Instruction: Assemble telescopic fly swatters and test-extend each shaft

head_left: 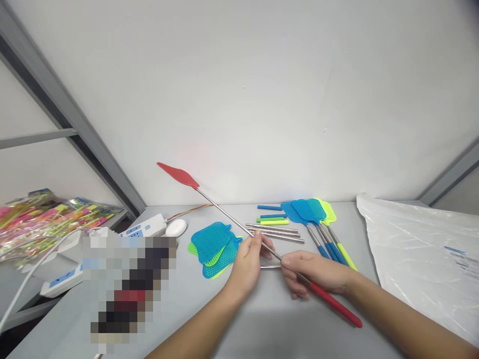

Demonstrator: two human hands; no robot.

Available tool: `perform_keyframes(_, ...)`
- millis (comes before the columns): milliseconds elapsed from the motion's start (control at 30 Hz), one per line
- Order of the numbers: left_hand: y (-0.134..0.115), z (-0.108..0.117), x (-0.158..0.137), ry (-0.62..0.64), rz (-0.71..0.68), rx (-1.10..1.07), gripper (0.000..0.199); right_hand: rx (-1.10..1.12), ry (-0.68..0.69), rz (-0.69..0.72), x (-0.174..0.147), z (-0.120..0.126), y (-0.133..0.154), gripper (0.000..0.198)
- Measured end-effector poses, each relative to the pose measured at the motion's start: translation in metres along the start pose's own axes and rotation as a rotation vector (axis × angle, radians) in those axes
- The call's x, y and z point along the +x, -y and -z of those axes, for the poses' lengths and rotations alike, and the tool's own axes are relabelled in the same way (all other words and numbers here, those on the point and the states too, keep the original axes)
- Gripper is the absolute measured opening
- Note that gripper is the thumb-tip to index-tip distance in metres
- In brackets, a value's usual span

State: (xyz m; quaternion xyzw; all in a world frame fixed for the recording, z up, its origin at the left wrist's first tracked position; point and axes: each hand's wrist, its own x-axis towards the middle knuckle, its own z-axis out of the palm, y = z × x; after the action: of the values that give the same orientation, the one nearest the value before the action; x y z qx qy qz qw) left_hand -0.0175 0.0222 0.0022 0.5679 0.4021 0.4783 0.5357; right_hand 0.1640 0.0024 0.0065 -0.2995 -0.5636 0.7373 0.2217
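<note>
A fly swatter with a red head, a thin metal rod and a red handle slants across the view, head up at the left and handle down at the right. My left hand is closed around the middle of the rod. Lower on the same rod, just above the handle, my right hand grips it with fingers curled. Loose blue swatter heads, with green ones beneath, lie left of my left hand. Behind my hands rest several metal rods. Blue and green grip sleeves lie beyond them.
Several assembled swatters with blue and yellow-green heads lie at the back right. A white plastic bag covers the right side. Power strips and a white round object are at left, near colourful packets. One area is pixelated.
</note>
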Motion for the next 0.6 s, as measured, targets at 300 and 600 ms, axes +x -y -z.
perform_keyframes(300,-0.008,0.008,-0.007,0.182,-0.162,0.337,0.038,-0.179,-0.042,0.047,-0.006,0.017,0.006,0.038)
perform_keyframes(600,-0.013,0.001,-0.016,0.168,-0.21,0.265,0.045,-0.024,-0.044,0.003,-0.005,0.006,0.005,0.038)
